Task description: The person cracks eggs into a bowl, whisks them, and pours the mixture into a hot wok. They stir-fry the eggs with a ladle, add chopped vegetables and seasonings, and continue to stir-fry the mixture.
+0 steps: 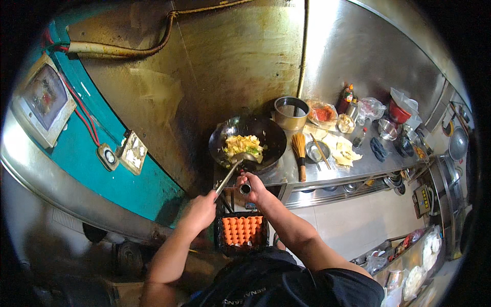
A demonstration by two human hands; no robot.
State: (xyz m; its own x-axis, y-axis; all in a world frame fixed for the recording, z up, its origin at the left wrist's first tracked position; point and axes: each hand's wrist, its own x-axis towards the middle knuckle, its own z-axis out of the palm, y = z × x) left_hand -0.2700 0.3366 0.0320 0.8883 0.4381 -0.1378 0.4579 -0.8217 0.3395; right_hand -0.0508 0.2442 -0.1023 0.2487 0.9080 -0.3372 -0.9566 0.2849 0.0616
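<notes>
A black wok (273, 142) sits on the stove, with chopped cabbage-like leaves and green pieces (242, 146) inside. My left hand (200, 211) is closed round the long metal handle of a cooking ladle or spatula (242, 156), whose head rests against the near side of the food. Just in front of the wok, my right hand (251, 186) grips the wok's handle (245, 188), a hollow tube with its dark open end towards me. Below my hands, an orange egg tray (242, 229) lies in a black crate.
Right of the wok stand a large metal pot (291, 122), a bamboo brush (299, 153), a small metal bowl (317, 152) with chopsticks across it, and sauce bottles (346, 96). The steel counter's edge (345, 177) runs rightward. A greasy wall rises behind the wok.
</notes>
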